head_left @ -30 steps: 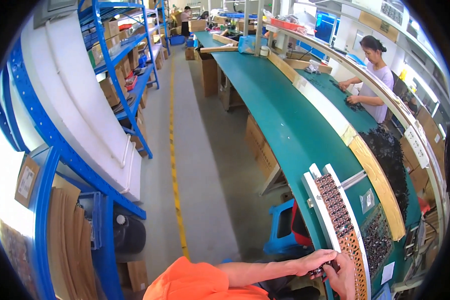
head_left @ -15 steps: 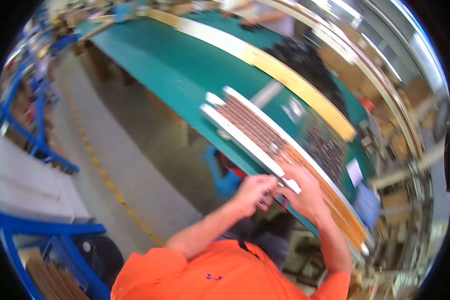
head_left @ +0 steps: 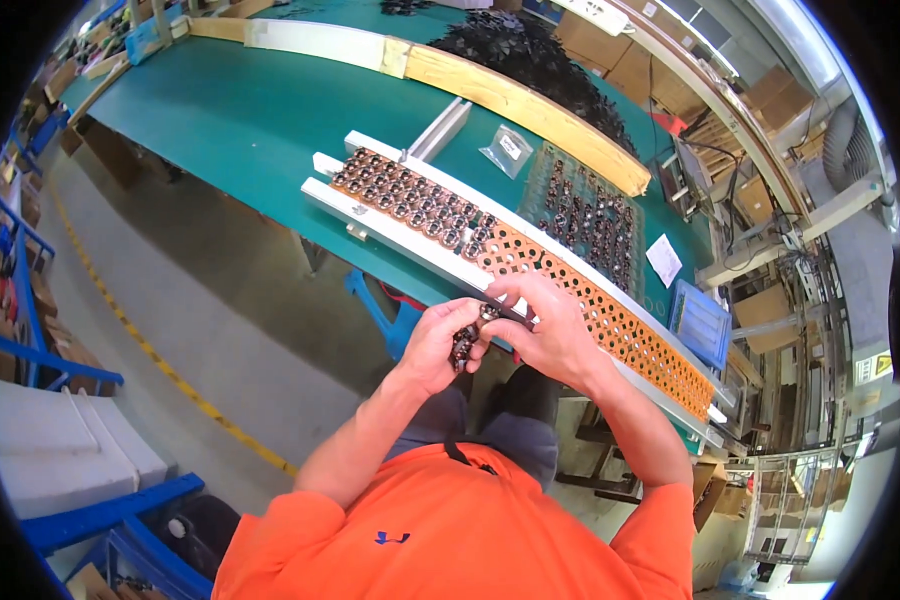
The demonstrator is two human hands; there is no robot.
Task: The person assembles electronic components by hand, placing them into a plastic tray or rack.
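Note:
My left hand (head_left: 438,345) is closed around several small, dark, shiny round metal parts (head_left: 462,347), held in front of the bench edge. My right hand (head_left: 558,335) meets it, thumb and fingers bent together on a slim dark piece (head_left: 512,316) whose kind I cannot make out. Just beyond my hands lies a long orange perforated strip (head_left: 620,325) between white rails (head_left: 410,238). Rows of round metal parts (head_left: 410,203) fill the strip's left end, while open holes show along its right portion.
A clear tray (head_left: 538,190) with many small dark parts lies behind the strip, beside a plastic bag (head_left: 507,150). A wooden bar (head_left: 530,105) crosses the green bench (head_left: 300,100). At right are a blue bin (head_left: 701,325) and white paper (head_left: 663,260). A blue stool (head_left: 382,318) stands below.
The view has shifted, so the bench and strip sit farther left, and the picture is sharper. My hands remain together, now slightly more to the left and higher in view.

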